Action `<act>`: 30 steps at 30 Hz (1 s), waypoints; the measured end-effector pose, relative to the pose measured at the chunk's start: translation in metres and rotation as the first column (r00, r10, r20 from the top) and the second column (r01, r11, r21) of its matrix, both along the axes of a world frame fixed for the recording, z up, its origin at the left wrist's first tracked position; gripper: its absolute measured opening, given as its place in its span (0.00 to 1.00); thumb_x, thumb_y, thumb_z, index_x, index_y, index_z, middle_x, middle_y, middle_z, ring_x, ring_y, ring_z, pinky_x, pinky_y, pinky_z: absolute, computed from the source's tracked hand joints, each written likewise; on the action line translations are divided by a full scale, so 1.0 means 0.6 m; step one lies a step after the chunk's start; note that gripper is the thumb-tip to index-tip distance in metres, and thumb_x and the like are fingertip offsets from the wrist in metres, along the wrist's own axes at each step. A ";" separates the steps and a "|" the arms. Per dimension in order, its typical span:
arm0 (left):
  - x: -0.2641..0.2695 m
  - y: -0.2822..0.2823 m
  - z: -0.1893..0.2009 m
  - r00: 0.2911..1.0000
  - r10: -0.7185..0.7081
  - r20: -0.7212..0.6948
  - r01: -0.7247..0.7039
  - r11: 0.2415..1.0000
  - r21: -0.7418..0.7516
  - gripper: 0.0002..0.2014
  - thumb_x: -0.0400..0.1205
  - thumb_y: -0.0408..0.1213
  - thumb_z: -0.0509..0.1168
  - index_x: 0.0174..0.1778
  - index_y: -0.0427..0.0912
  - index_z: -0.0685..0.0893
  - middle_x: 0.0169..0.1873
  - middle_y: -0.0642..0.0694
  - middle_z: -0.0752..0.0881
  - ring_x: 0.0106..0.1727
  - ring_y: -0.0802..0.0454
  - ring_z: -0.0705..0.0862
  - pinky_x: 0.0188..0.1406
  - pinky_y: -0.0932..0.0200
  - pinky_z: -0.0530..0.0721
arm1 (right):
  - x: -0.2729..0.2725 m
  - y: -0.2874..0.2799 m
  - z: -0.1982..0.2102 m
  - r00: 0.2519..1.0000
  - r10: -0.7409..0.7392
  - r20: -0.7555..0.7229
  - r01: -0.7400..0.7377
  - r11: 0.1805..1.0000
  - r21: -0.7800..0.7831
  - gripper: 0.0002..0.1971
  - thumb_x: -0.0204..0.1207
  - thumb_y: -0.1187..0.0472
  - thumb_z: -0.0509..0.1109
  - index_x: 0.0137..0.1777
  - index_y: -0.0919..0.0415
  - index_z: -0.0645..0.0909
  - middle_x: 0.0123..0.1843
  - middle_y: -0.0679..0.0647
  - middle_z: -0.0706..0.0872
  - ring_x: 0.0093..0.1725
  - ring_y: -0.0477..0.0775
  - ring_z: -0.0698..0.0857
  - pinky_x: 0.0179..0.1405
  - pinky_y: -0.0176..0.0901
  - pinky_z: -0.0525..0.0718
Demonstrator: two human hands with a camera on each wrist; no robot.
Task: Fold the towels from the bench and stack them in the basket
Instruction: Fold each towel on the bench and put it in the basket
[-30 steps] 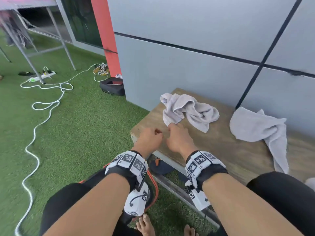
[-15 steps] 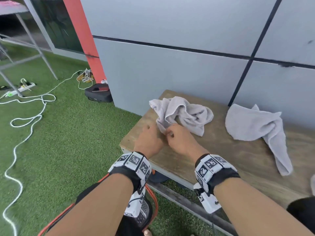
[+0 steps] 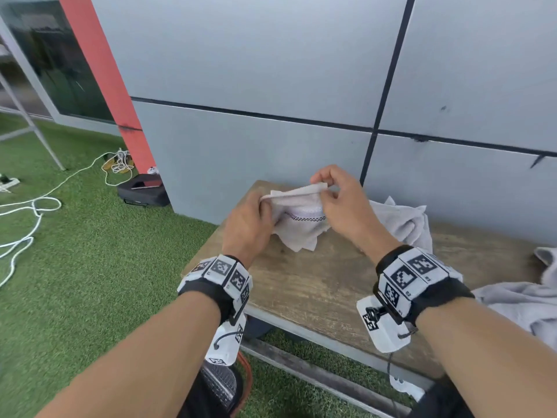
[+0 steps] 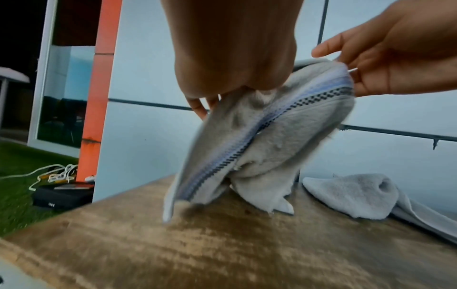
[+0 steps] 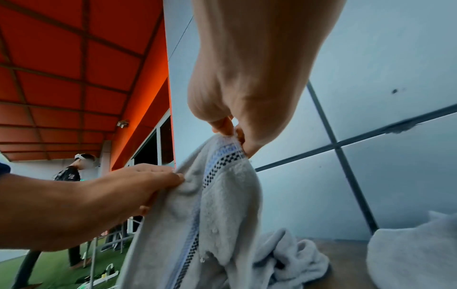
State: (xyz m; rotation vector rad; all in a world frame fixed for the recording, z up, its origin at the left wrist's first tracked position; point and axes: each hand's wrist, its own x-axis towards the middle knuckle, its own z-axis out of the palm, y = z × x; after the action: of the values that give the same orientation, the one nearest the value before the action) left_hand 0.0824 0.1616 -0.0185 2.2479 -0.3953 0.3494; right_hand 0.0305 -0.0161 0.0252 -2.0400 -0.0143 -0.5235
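Grey wall panels back the wooden bench [image 3: 301, 285] at frame centre, above which a grey towel [image 3: 298, 218] is pinched along its top edge by the left hand [image 3: 247, 224] and the right hand [image 3: 340, 203].

Fluffy matt terry-cloth towel [image 3: 297, 224] with woven checkered band; worn, rough-grained wooden bench [image 3: 304, 285]; smooth matt wall panels [image 3: 271, 55].

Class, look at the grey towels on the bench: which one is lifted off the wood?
The towel with the checked stripe, pinched by the left hand and right hand. The other towels lie crumpled on the bench.
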 end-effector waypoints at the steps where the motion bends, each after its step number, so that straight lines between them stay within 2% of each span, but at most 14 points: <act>1: -0.005 -0.003 0.012 1.000 -0.001 -0.004 0.001 1.000 -0.015 0.15 0.90 0.42 0.55 0.35 0.51 0.66 0.28 0.49 0.77 0.30 0.46 0.75 0.33 0.50 0.66 | -0.006 -0.012 0.002 1.000 -0.019 -0.005 0.019 1.000 -0.012 0.18 0.78 0.77 0.56 0.55 0.57 0.80 0.54 0.48 0.84 0.26 0.39 0.73 0.27 0.28 0.70; 3: -0.010 -0.013 0.032 1.000 -0.026 -0.013 0.026 1.000 0.013 0.16 0.90 0.44 0.54 0.35 0.52 0.65 0.28 0.52 0.76 0.30 0.48 0.75 0.34 0.52 0.64 | -0.021 -0.032 0.008 0.998 -0.061 -0.036 0.059 0.997 -0.048 0.17 0.82 0.75 0.56 0.59 0.55 0.79 0.56 0.50 0.82 0.30 0.41 0.74 0.29 0.29 0.71; 6: -0.004 -0.021 0.047 0.996 -0.088 -0.018 0.089 0.991 0.097 0.15 0.87 0.54 0.59 0.42 0.48 0.73 0.34 0.51 0.79 0.39 0.45 0.80 0.36 0.52 0.69 | -0.039 -0.050 0.011 0.996 -0.080 -0.034 0.078 0.995 -0.065 0.17 0.84 0.73 0.52 0.60 0.55 0.78 0.46 0.50 0.78 0.24 0.40 0.70 0.25 0.31 0.70; 8: -0.001 -0.018 0.050 0.986 -0.158 -0.052 0.164 0.975 0.151 0.19 0.82 0.62 0.65 0.44 0.48 0.76 0.36 0.52 0.81 0.37 0.51 0.80 0.33 0.54 0.71 | -0.049 -0.064 0.014 0.994 -0.111 -0.019 0.109 0.991 -0.074 0.18 0.83 0.74 0.52 0.59 0.55 0.78 0.41 0.47 0.77 0.23 0.41 0.70 0.24 0.31 0.69; 10: -0.003 -0.010 0.047 0.973 -0.216 -0.082 0.227 0.956 0.185 0.19 0.79 0.62 0.69 0.40 0.50 0.76 0.32 0.55 0.78 0.32 0.57 0.77 0.30 0.55 0.69 | -0.060 -0.078 0.017 0.992 -0.124 -0.021 0.122 0.990 -0.075 0.16 0.82 0.71 0.55 0.57 0.55 0.80 0.40 0.46 0.79 0.24 0.41 0.71 0.24 0.31 0.68; 14: 0.002 0.016 0.015 0.973 -0.183 -0.138 0.210 0.952 0.221 0.16 0.83 0.52 0.69 0.34 0.46 0.79 0.25 0.54 0.76 0.28 0.52 0.75 0.29 0.57 0.68 | -0.080 -0.112 0.011 0.991 -0.094 -0.092 0.074 0.978 -0.196 0.07 0.80 0.61 0.69 0.54 0.51 0.83 0.52 0.43 0.85 0.47 0.43 0.83 0.43 0.36 0.77; 17: -0.003 0.033 -0.004 0.971 -0.144 -0.193 0.175 0.972 0.157 0.22 0.83 0.55 0.69 0.26 0.50 0.76 0.21 0.57 0.74 0.25 0.54 0.72 0.26 0.58 0.66 | -0.087 -0.128 -0.010 0.978 -0.081 -0.193 0.003 0.927 -0.376 0.06 0.82 0.61 0.66 0.51 0.50 0.83 0.46 0.50 0.86 0.41 0.51 0.84 0.37 0.42 0.77; 19: -0.012 0.038 -0.005 0.955 -0.169 -0.245 0.209 0.967 0.149 0.22 0.79 0.60 0.70 0.24 0.53 0.79 0.18 0.60 0.76 0.24 0.61 0.71 0.27 0.59 0.67 | -0.088 -0.128 -0.029 0.959 -0.098 -0.264 -0.025 0.903 -0.429 0.06 0.86 0.59 0.64 0.50 0.51 0.83 0.41 0.50 0.84 0.36 0.50 0.81 0.33 0.40 0.72; 20: -0.016 0.041 -0.007 0.938 -0.204 -0.280 0.260 0.948 0.183 0.20 0.76 0.63 0.72 0.26 0.55 0.82 0.19 0.64 0.79 0.25 0.64 0.73 0.28 0.60 0.69 | -0.090 -0.126 -0.038 0.949 -0.121 -0.291 -0.019 0.900 -0.436 0.08 0.87 0.58 0.63 0.48 0.53 0.82 0.39 0.51 0.82 0.35 0.51 0.80 0.32 0.40 0.71; 22: -0.021 0.049 -0.016 0.898 -0.252 -0.361 0.381 0.856 0.350 0.11 0.67 0.70 0.74 0.36 0.70 0.87 0.26 0.69 0.83 0.32 0.66 0.79 0.34 0.60 0.76 | -0.095 -0.123 -0.055 0.929 -0.182 -0.321 0.034 0.909 -0.416 0.13 0.88 0.57 0.60 0.44 0.60 0.80 0.33 0.54 0.79 0.33 0.55 0.77 0.32 0.44 0.69; 24: -0.019 0.059 -0.029 0.879 -0.222 -0.421 0.439 0.718 0.539 0.13 0.65 0.70 0.70 0.45 0.81 0.83 0.33 0.67 0.86 0.40 0.62 0.84 0.43 0.55 0.84 | -0.104 -0.123 -0.073 0.910 -0.243 -0.335 0.123 0.932 -0.342 0.16 0.89 0.56 0.58 0.43 0.65 0.78 0.32 0.55 0.77 0.33 0.56 0.74 0.31 0.47 0.67; 26: -0.023 0.066 -0.034 0.872 -0.168 -0.460 0.437 0.690 0.577 0.13 0.71 0.66 0.64 0.47 0.73 0.87 0.36 0.59 0.89 0.41 0.55 0.87 0.45 0.53 0.86 | -0.120 -0.125 -0.092 0.892 -0.284 -0.351 0.197 0.944 -0.264 0.16 0.90 0.56 0.58 0.45 0.65 0.77 0.33 0.56 0.77 0.32 0.54 0.73 0.30 0.46 0.67; 28: -0.038 0.069 -0.031 0.879 -0.145 -0.454 0.405 0.730 0.551 0.09 0.81 0.57 0.64 0.42 0.63 0.87 0.33 0.53 0.87 0.37 0.54 0.84 0.34 0.58 0.78 | -0.136 -0.130 -0.114 0.871 -0.308 -0.381 0.235 0.945 -0.227 0.15 0.90 0.54 0.57 0.43 0.58 0.76 0.35 0.53 0.78 0.31 0.52 0.74 0.30 0.44 0.68; 30: -0.055 0.067 -0.026 0.878 -0.164 -0.449 0.400 0.768 0.500 0.10 0.87 0.50 0.61 0.42 0.60 0.85 0.30 0.50 0.83 0.29 0.55 0.77 0.26 0.65 0.69 | -0.149 -0.136 -0.134 0.851 -0.323 -0.413 0.242 0.941 -0.237 0.15 0.90 0.54 0.57 0.41 0.55 0.75 0.36 0.52 0.78 0.32 0.52 0.74 0.30 0.44 0.69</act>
State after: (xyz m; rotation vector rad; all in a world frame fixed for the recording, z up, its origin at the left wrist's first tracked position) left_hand 0.0495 0.2018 -0.0341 2.7108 -0.7013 -0.4433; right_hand -0.0590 -0.0974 -0.0553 -2.3110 0.5465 -0.2216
